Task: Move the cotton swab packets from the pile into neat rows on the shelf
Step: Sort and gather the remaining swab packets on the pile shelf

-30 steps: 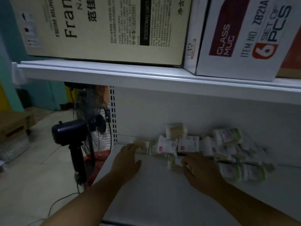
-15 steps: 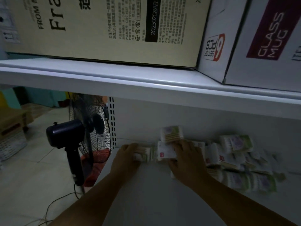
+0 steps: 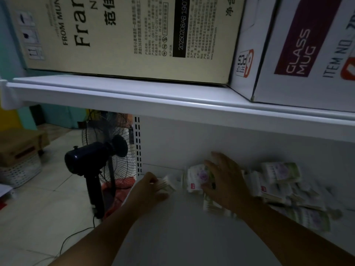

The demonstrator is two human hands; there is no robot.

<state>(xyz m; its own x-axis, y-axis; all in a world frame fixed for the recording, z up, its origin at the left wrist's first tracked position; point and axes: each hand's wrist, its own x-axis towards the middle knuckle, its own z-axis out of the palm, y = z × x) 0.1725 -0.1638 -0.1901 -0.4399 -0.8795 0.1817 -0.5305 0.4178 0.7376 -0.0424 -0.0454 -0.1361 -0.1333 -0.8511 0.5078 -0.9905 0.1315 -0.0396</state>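
On the white lower shelf (image 3: 188, 237) a loose pile of cotton swab packets (image 3: 284, 185) lies against the back wall at the right. My left hand (image 3: 148, 191) is near the shelf's left end, fingers closed on one small packet of swabs (image 3: 167, 185). My right hand (image 3: 224, 181) lies over a white packet with a purple flower print (image 3: 197, 175), thumb under it and fingers spread on top. More packets lie below and right of that hand; some are blurred.
The upper shelf edge (image 3: 172, 104) overhangs close above, carrying a large beige carton (image 3: 124, 35) and a glass mug box (image 3: 299, 50). A black standing fan (image 3: 96, 162) stands on the floor left of the shelf, with a cable trailing.
My right hand moved from the front of the pile up and left onto the flower-print packet. My left hand stayed at the left end, closing on its packet.
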